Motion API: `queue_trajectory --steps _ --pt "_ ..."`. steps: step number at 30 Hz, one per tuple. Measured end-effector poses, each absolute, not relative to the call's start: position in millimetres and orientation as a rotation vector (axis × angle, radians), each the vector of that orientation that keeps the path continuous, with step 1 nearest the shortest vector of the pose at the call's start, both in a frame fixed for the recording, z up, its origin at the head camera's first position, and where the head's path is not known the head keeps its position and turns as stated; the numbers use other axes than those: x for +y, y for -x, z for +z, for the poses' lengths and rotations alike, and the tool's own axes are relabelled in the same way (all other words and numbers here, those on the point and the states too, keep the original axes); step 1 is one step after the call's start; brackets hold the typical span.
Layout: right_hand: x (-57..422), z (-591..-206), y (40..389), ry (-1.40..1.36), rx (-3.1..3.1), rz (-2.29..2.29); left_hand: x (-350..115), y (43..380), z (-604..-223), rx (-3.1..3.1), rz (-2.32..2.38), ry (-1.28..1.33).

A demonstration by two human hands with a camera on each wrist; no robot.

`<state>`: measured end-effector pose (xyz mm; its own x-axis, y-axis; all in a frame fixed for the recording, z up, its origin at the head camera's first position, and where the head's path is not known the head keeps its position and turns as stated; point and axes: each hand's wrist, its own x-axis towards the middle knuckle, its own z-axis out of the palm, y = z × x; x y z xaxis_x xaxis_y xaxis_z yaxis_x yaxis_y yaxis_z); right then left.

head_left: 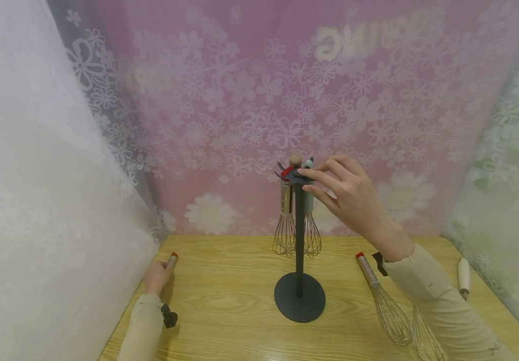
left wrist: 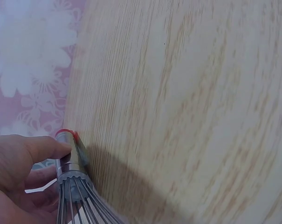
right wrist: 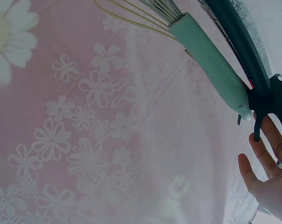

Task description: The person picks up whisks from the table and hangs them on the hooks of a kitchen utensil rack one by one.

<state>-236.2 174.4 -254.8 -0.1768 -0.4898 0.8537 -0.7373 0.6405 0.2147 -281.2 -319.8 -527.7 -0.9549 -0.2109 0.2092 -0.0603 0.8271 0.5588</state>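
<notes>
My left hand grips a wire whisk by its metal handle, which has a red end, low over the table's far left side. My right hand reaches the top of a dark whisk stand. Its index finger lies over the hooked top, the thumb is close under the rim, and the other fingers are spread. Two whisks hang from the stand: one with a metal handle, one with a mint-green handle. A beige round knob shows above the hooks.
On the right of the wooden table lies a red-tipped whisk. Another wire whisk and a white-handled tool are partly hidden by my right sleeve. Flowered curtains close in the back and sides.
</notes>
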Motion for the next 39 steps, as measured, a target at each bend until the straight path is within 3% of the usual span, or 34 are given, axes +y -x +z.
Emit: queue_trajectory --steps 12,23,39 --pt "174.8 -255.8 236.8 -0.988 -1.820 0.313 -320.8 283.4 -538.4 -2.635 -0.789 -0.085" --pt "175.1 -257.1 236.9 -0.984 -1.834 0.317 -306.9 285.0 -530.0 -2.780 -0.818 -0.265" --pt "174.2 -255.8 237.6 -0.995 -1.815 0.332 -285.9 286.8 -521.1 -2.747 -0.868 -0.228"
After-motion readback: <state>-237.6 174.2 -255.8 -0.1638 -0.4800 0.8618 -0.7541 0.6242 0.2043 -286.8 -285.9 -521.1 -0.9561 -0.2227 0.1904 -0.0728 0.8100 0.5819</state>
